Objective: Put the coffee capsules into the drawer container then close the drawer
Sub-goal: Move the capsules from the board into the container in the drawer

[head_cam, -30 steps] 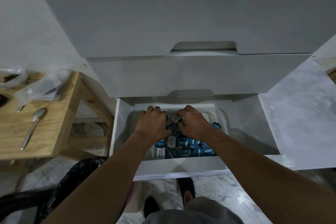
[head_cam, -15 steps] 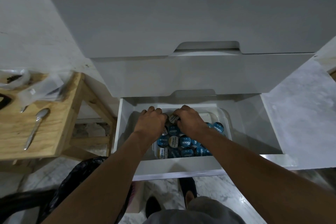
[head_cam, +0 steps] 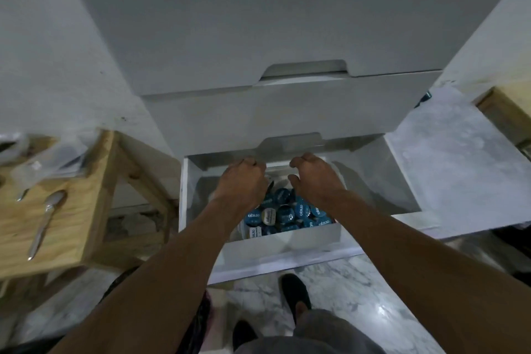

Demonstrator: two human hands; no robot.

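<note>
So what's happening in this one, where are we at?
A person leans over the open bottom drawer of a white cabinet. Both hands are inside it, above a clear container filled with blue coffee capsules. The left hand and right hand are curled with fingers bent, and neither visibly holds a capsule. The drawer is not yet closed. A spoon lies on the wooden stool to the left.
</note>
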